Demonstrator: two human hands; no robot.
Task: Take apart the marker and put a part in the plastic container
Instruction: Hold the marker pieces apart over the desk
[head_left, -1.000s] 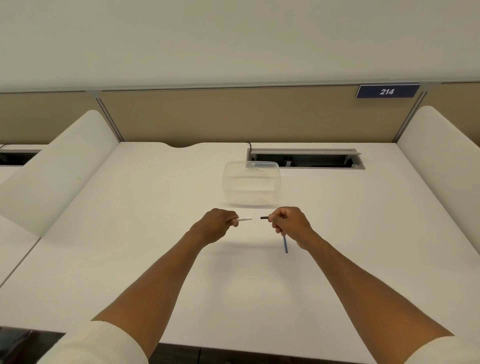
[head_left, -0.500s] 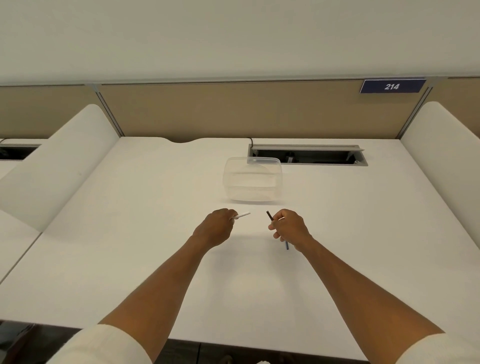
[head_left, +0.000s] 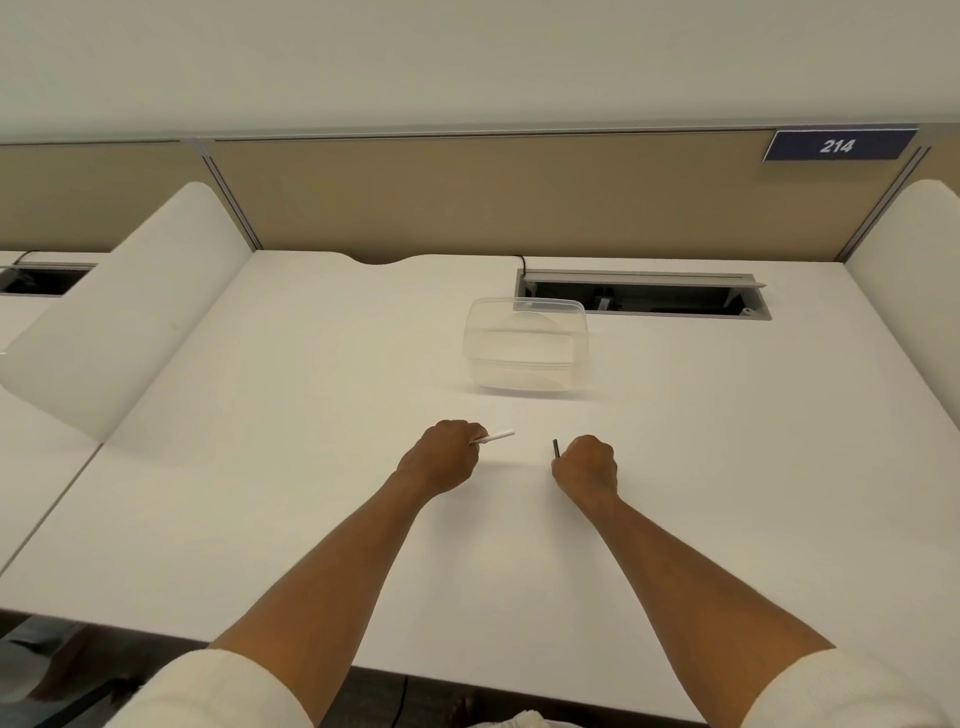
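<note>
Marker parts are sitting in two separate hands, so the taking-apart step looks done. The left hand (head_left: 441, 460) is curling its fingers round a slim white piece (head_left: 496, 436), whose free end is sticking out toward the right and slightly away from the person. The right hand (head_left: 586, 465) is closing in a fist round a dark piece (head_left: 555, 448), of which only a short stub is poking up above the knuckles; whatever it is holding below the fist is hidden. A clear gap is lying between the two pieces, and both hands are hovering low over the white bench (head_left: 260, 467) or resting on it; which one cannot be told.

What is left, by my judgement, is the second half: carrying one part forward and dropping it into the plastic container (head_left: 525, 344). That clear tub is standing open on the bench beyond the hands, near them but apart, and it appears to be holding nothing yet.

Behind the tub a cable tray opening (head_left: 641, 299) is gaping in the bench, close enough that a small part overshooting could fall in. A tan partition (head_left: 467, 197) carrying a blue sign reading 214 (head_left: 837, 145) is closing off the back, and white curved dividers (head_left: 130, 306) are flanking the sides. Nothing is standing between the hands and the tub.
</note>
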